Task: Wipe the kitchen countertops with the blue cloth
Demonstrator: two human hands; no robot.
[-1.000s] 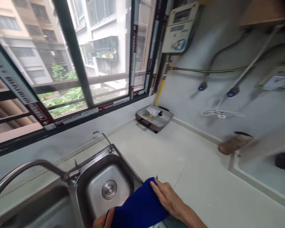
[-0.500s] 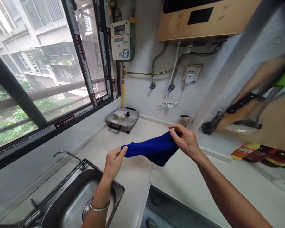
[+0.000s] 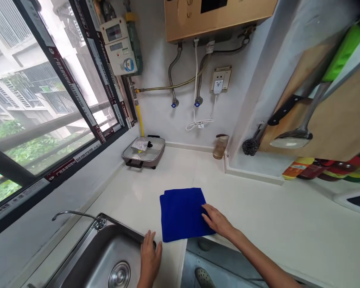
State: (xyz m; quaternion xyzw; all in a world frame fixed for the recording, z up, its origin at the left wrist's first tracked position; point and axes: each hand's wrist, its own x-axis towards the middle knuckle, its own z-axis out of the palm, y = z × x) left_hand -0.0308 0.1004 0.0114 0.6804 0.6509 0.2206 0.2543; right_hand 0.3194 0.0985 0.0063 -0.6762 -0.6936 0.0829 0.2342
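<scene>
A blue cloth (image 3: pixel 183 214), folded into a rough square, lies flat on the white counter (image 3: pixel 243 192), its near right corner reaching the front edge. My right hand (image 3: pixel 217 220) rests on the cloth's right side, fingers stretched out and apart. By the right rim of the steel sink (image 3: pixel 87 256), my left hand (image 3: pixel 150 254) hovers or rests with fingers spread and nothing in it, just left of the cloth's near corner; whether it touches the rim I cannot tell.
An electric pan with a glass lid (image 3: pixel 144 151) stands in the back left corner. A brown-tinted jar (image 3: pixel 220 147) is by the wall. On the right hang a ladle (image 3: pixel 292 138), a knife (image 3: pixel 285 110) and a steel scrubber (image 3: pixel 251 147). A curved faucet (image 3: pixel 78 214) rises behind the sink.
The cloth, held up between both hands before, now lies flat on the counter. My left hand has let go and moved down; my right hand has lowered onto the cloth. The view has shifted.
</scene>
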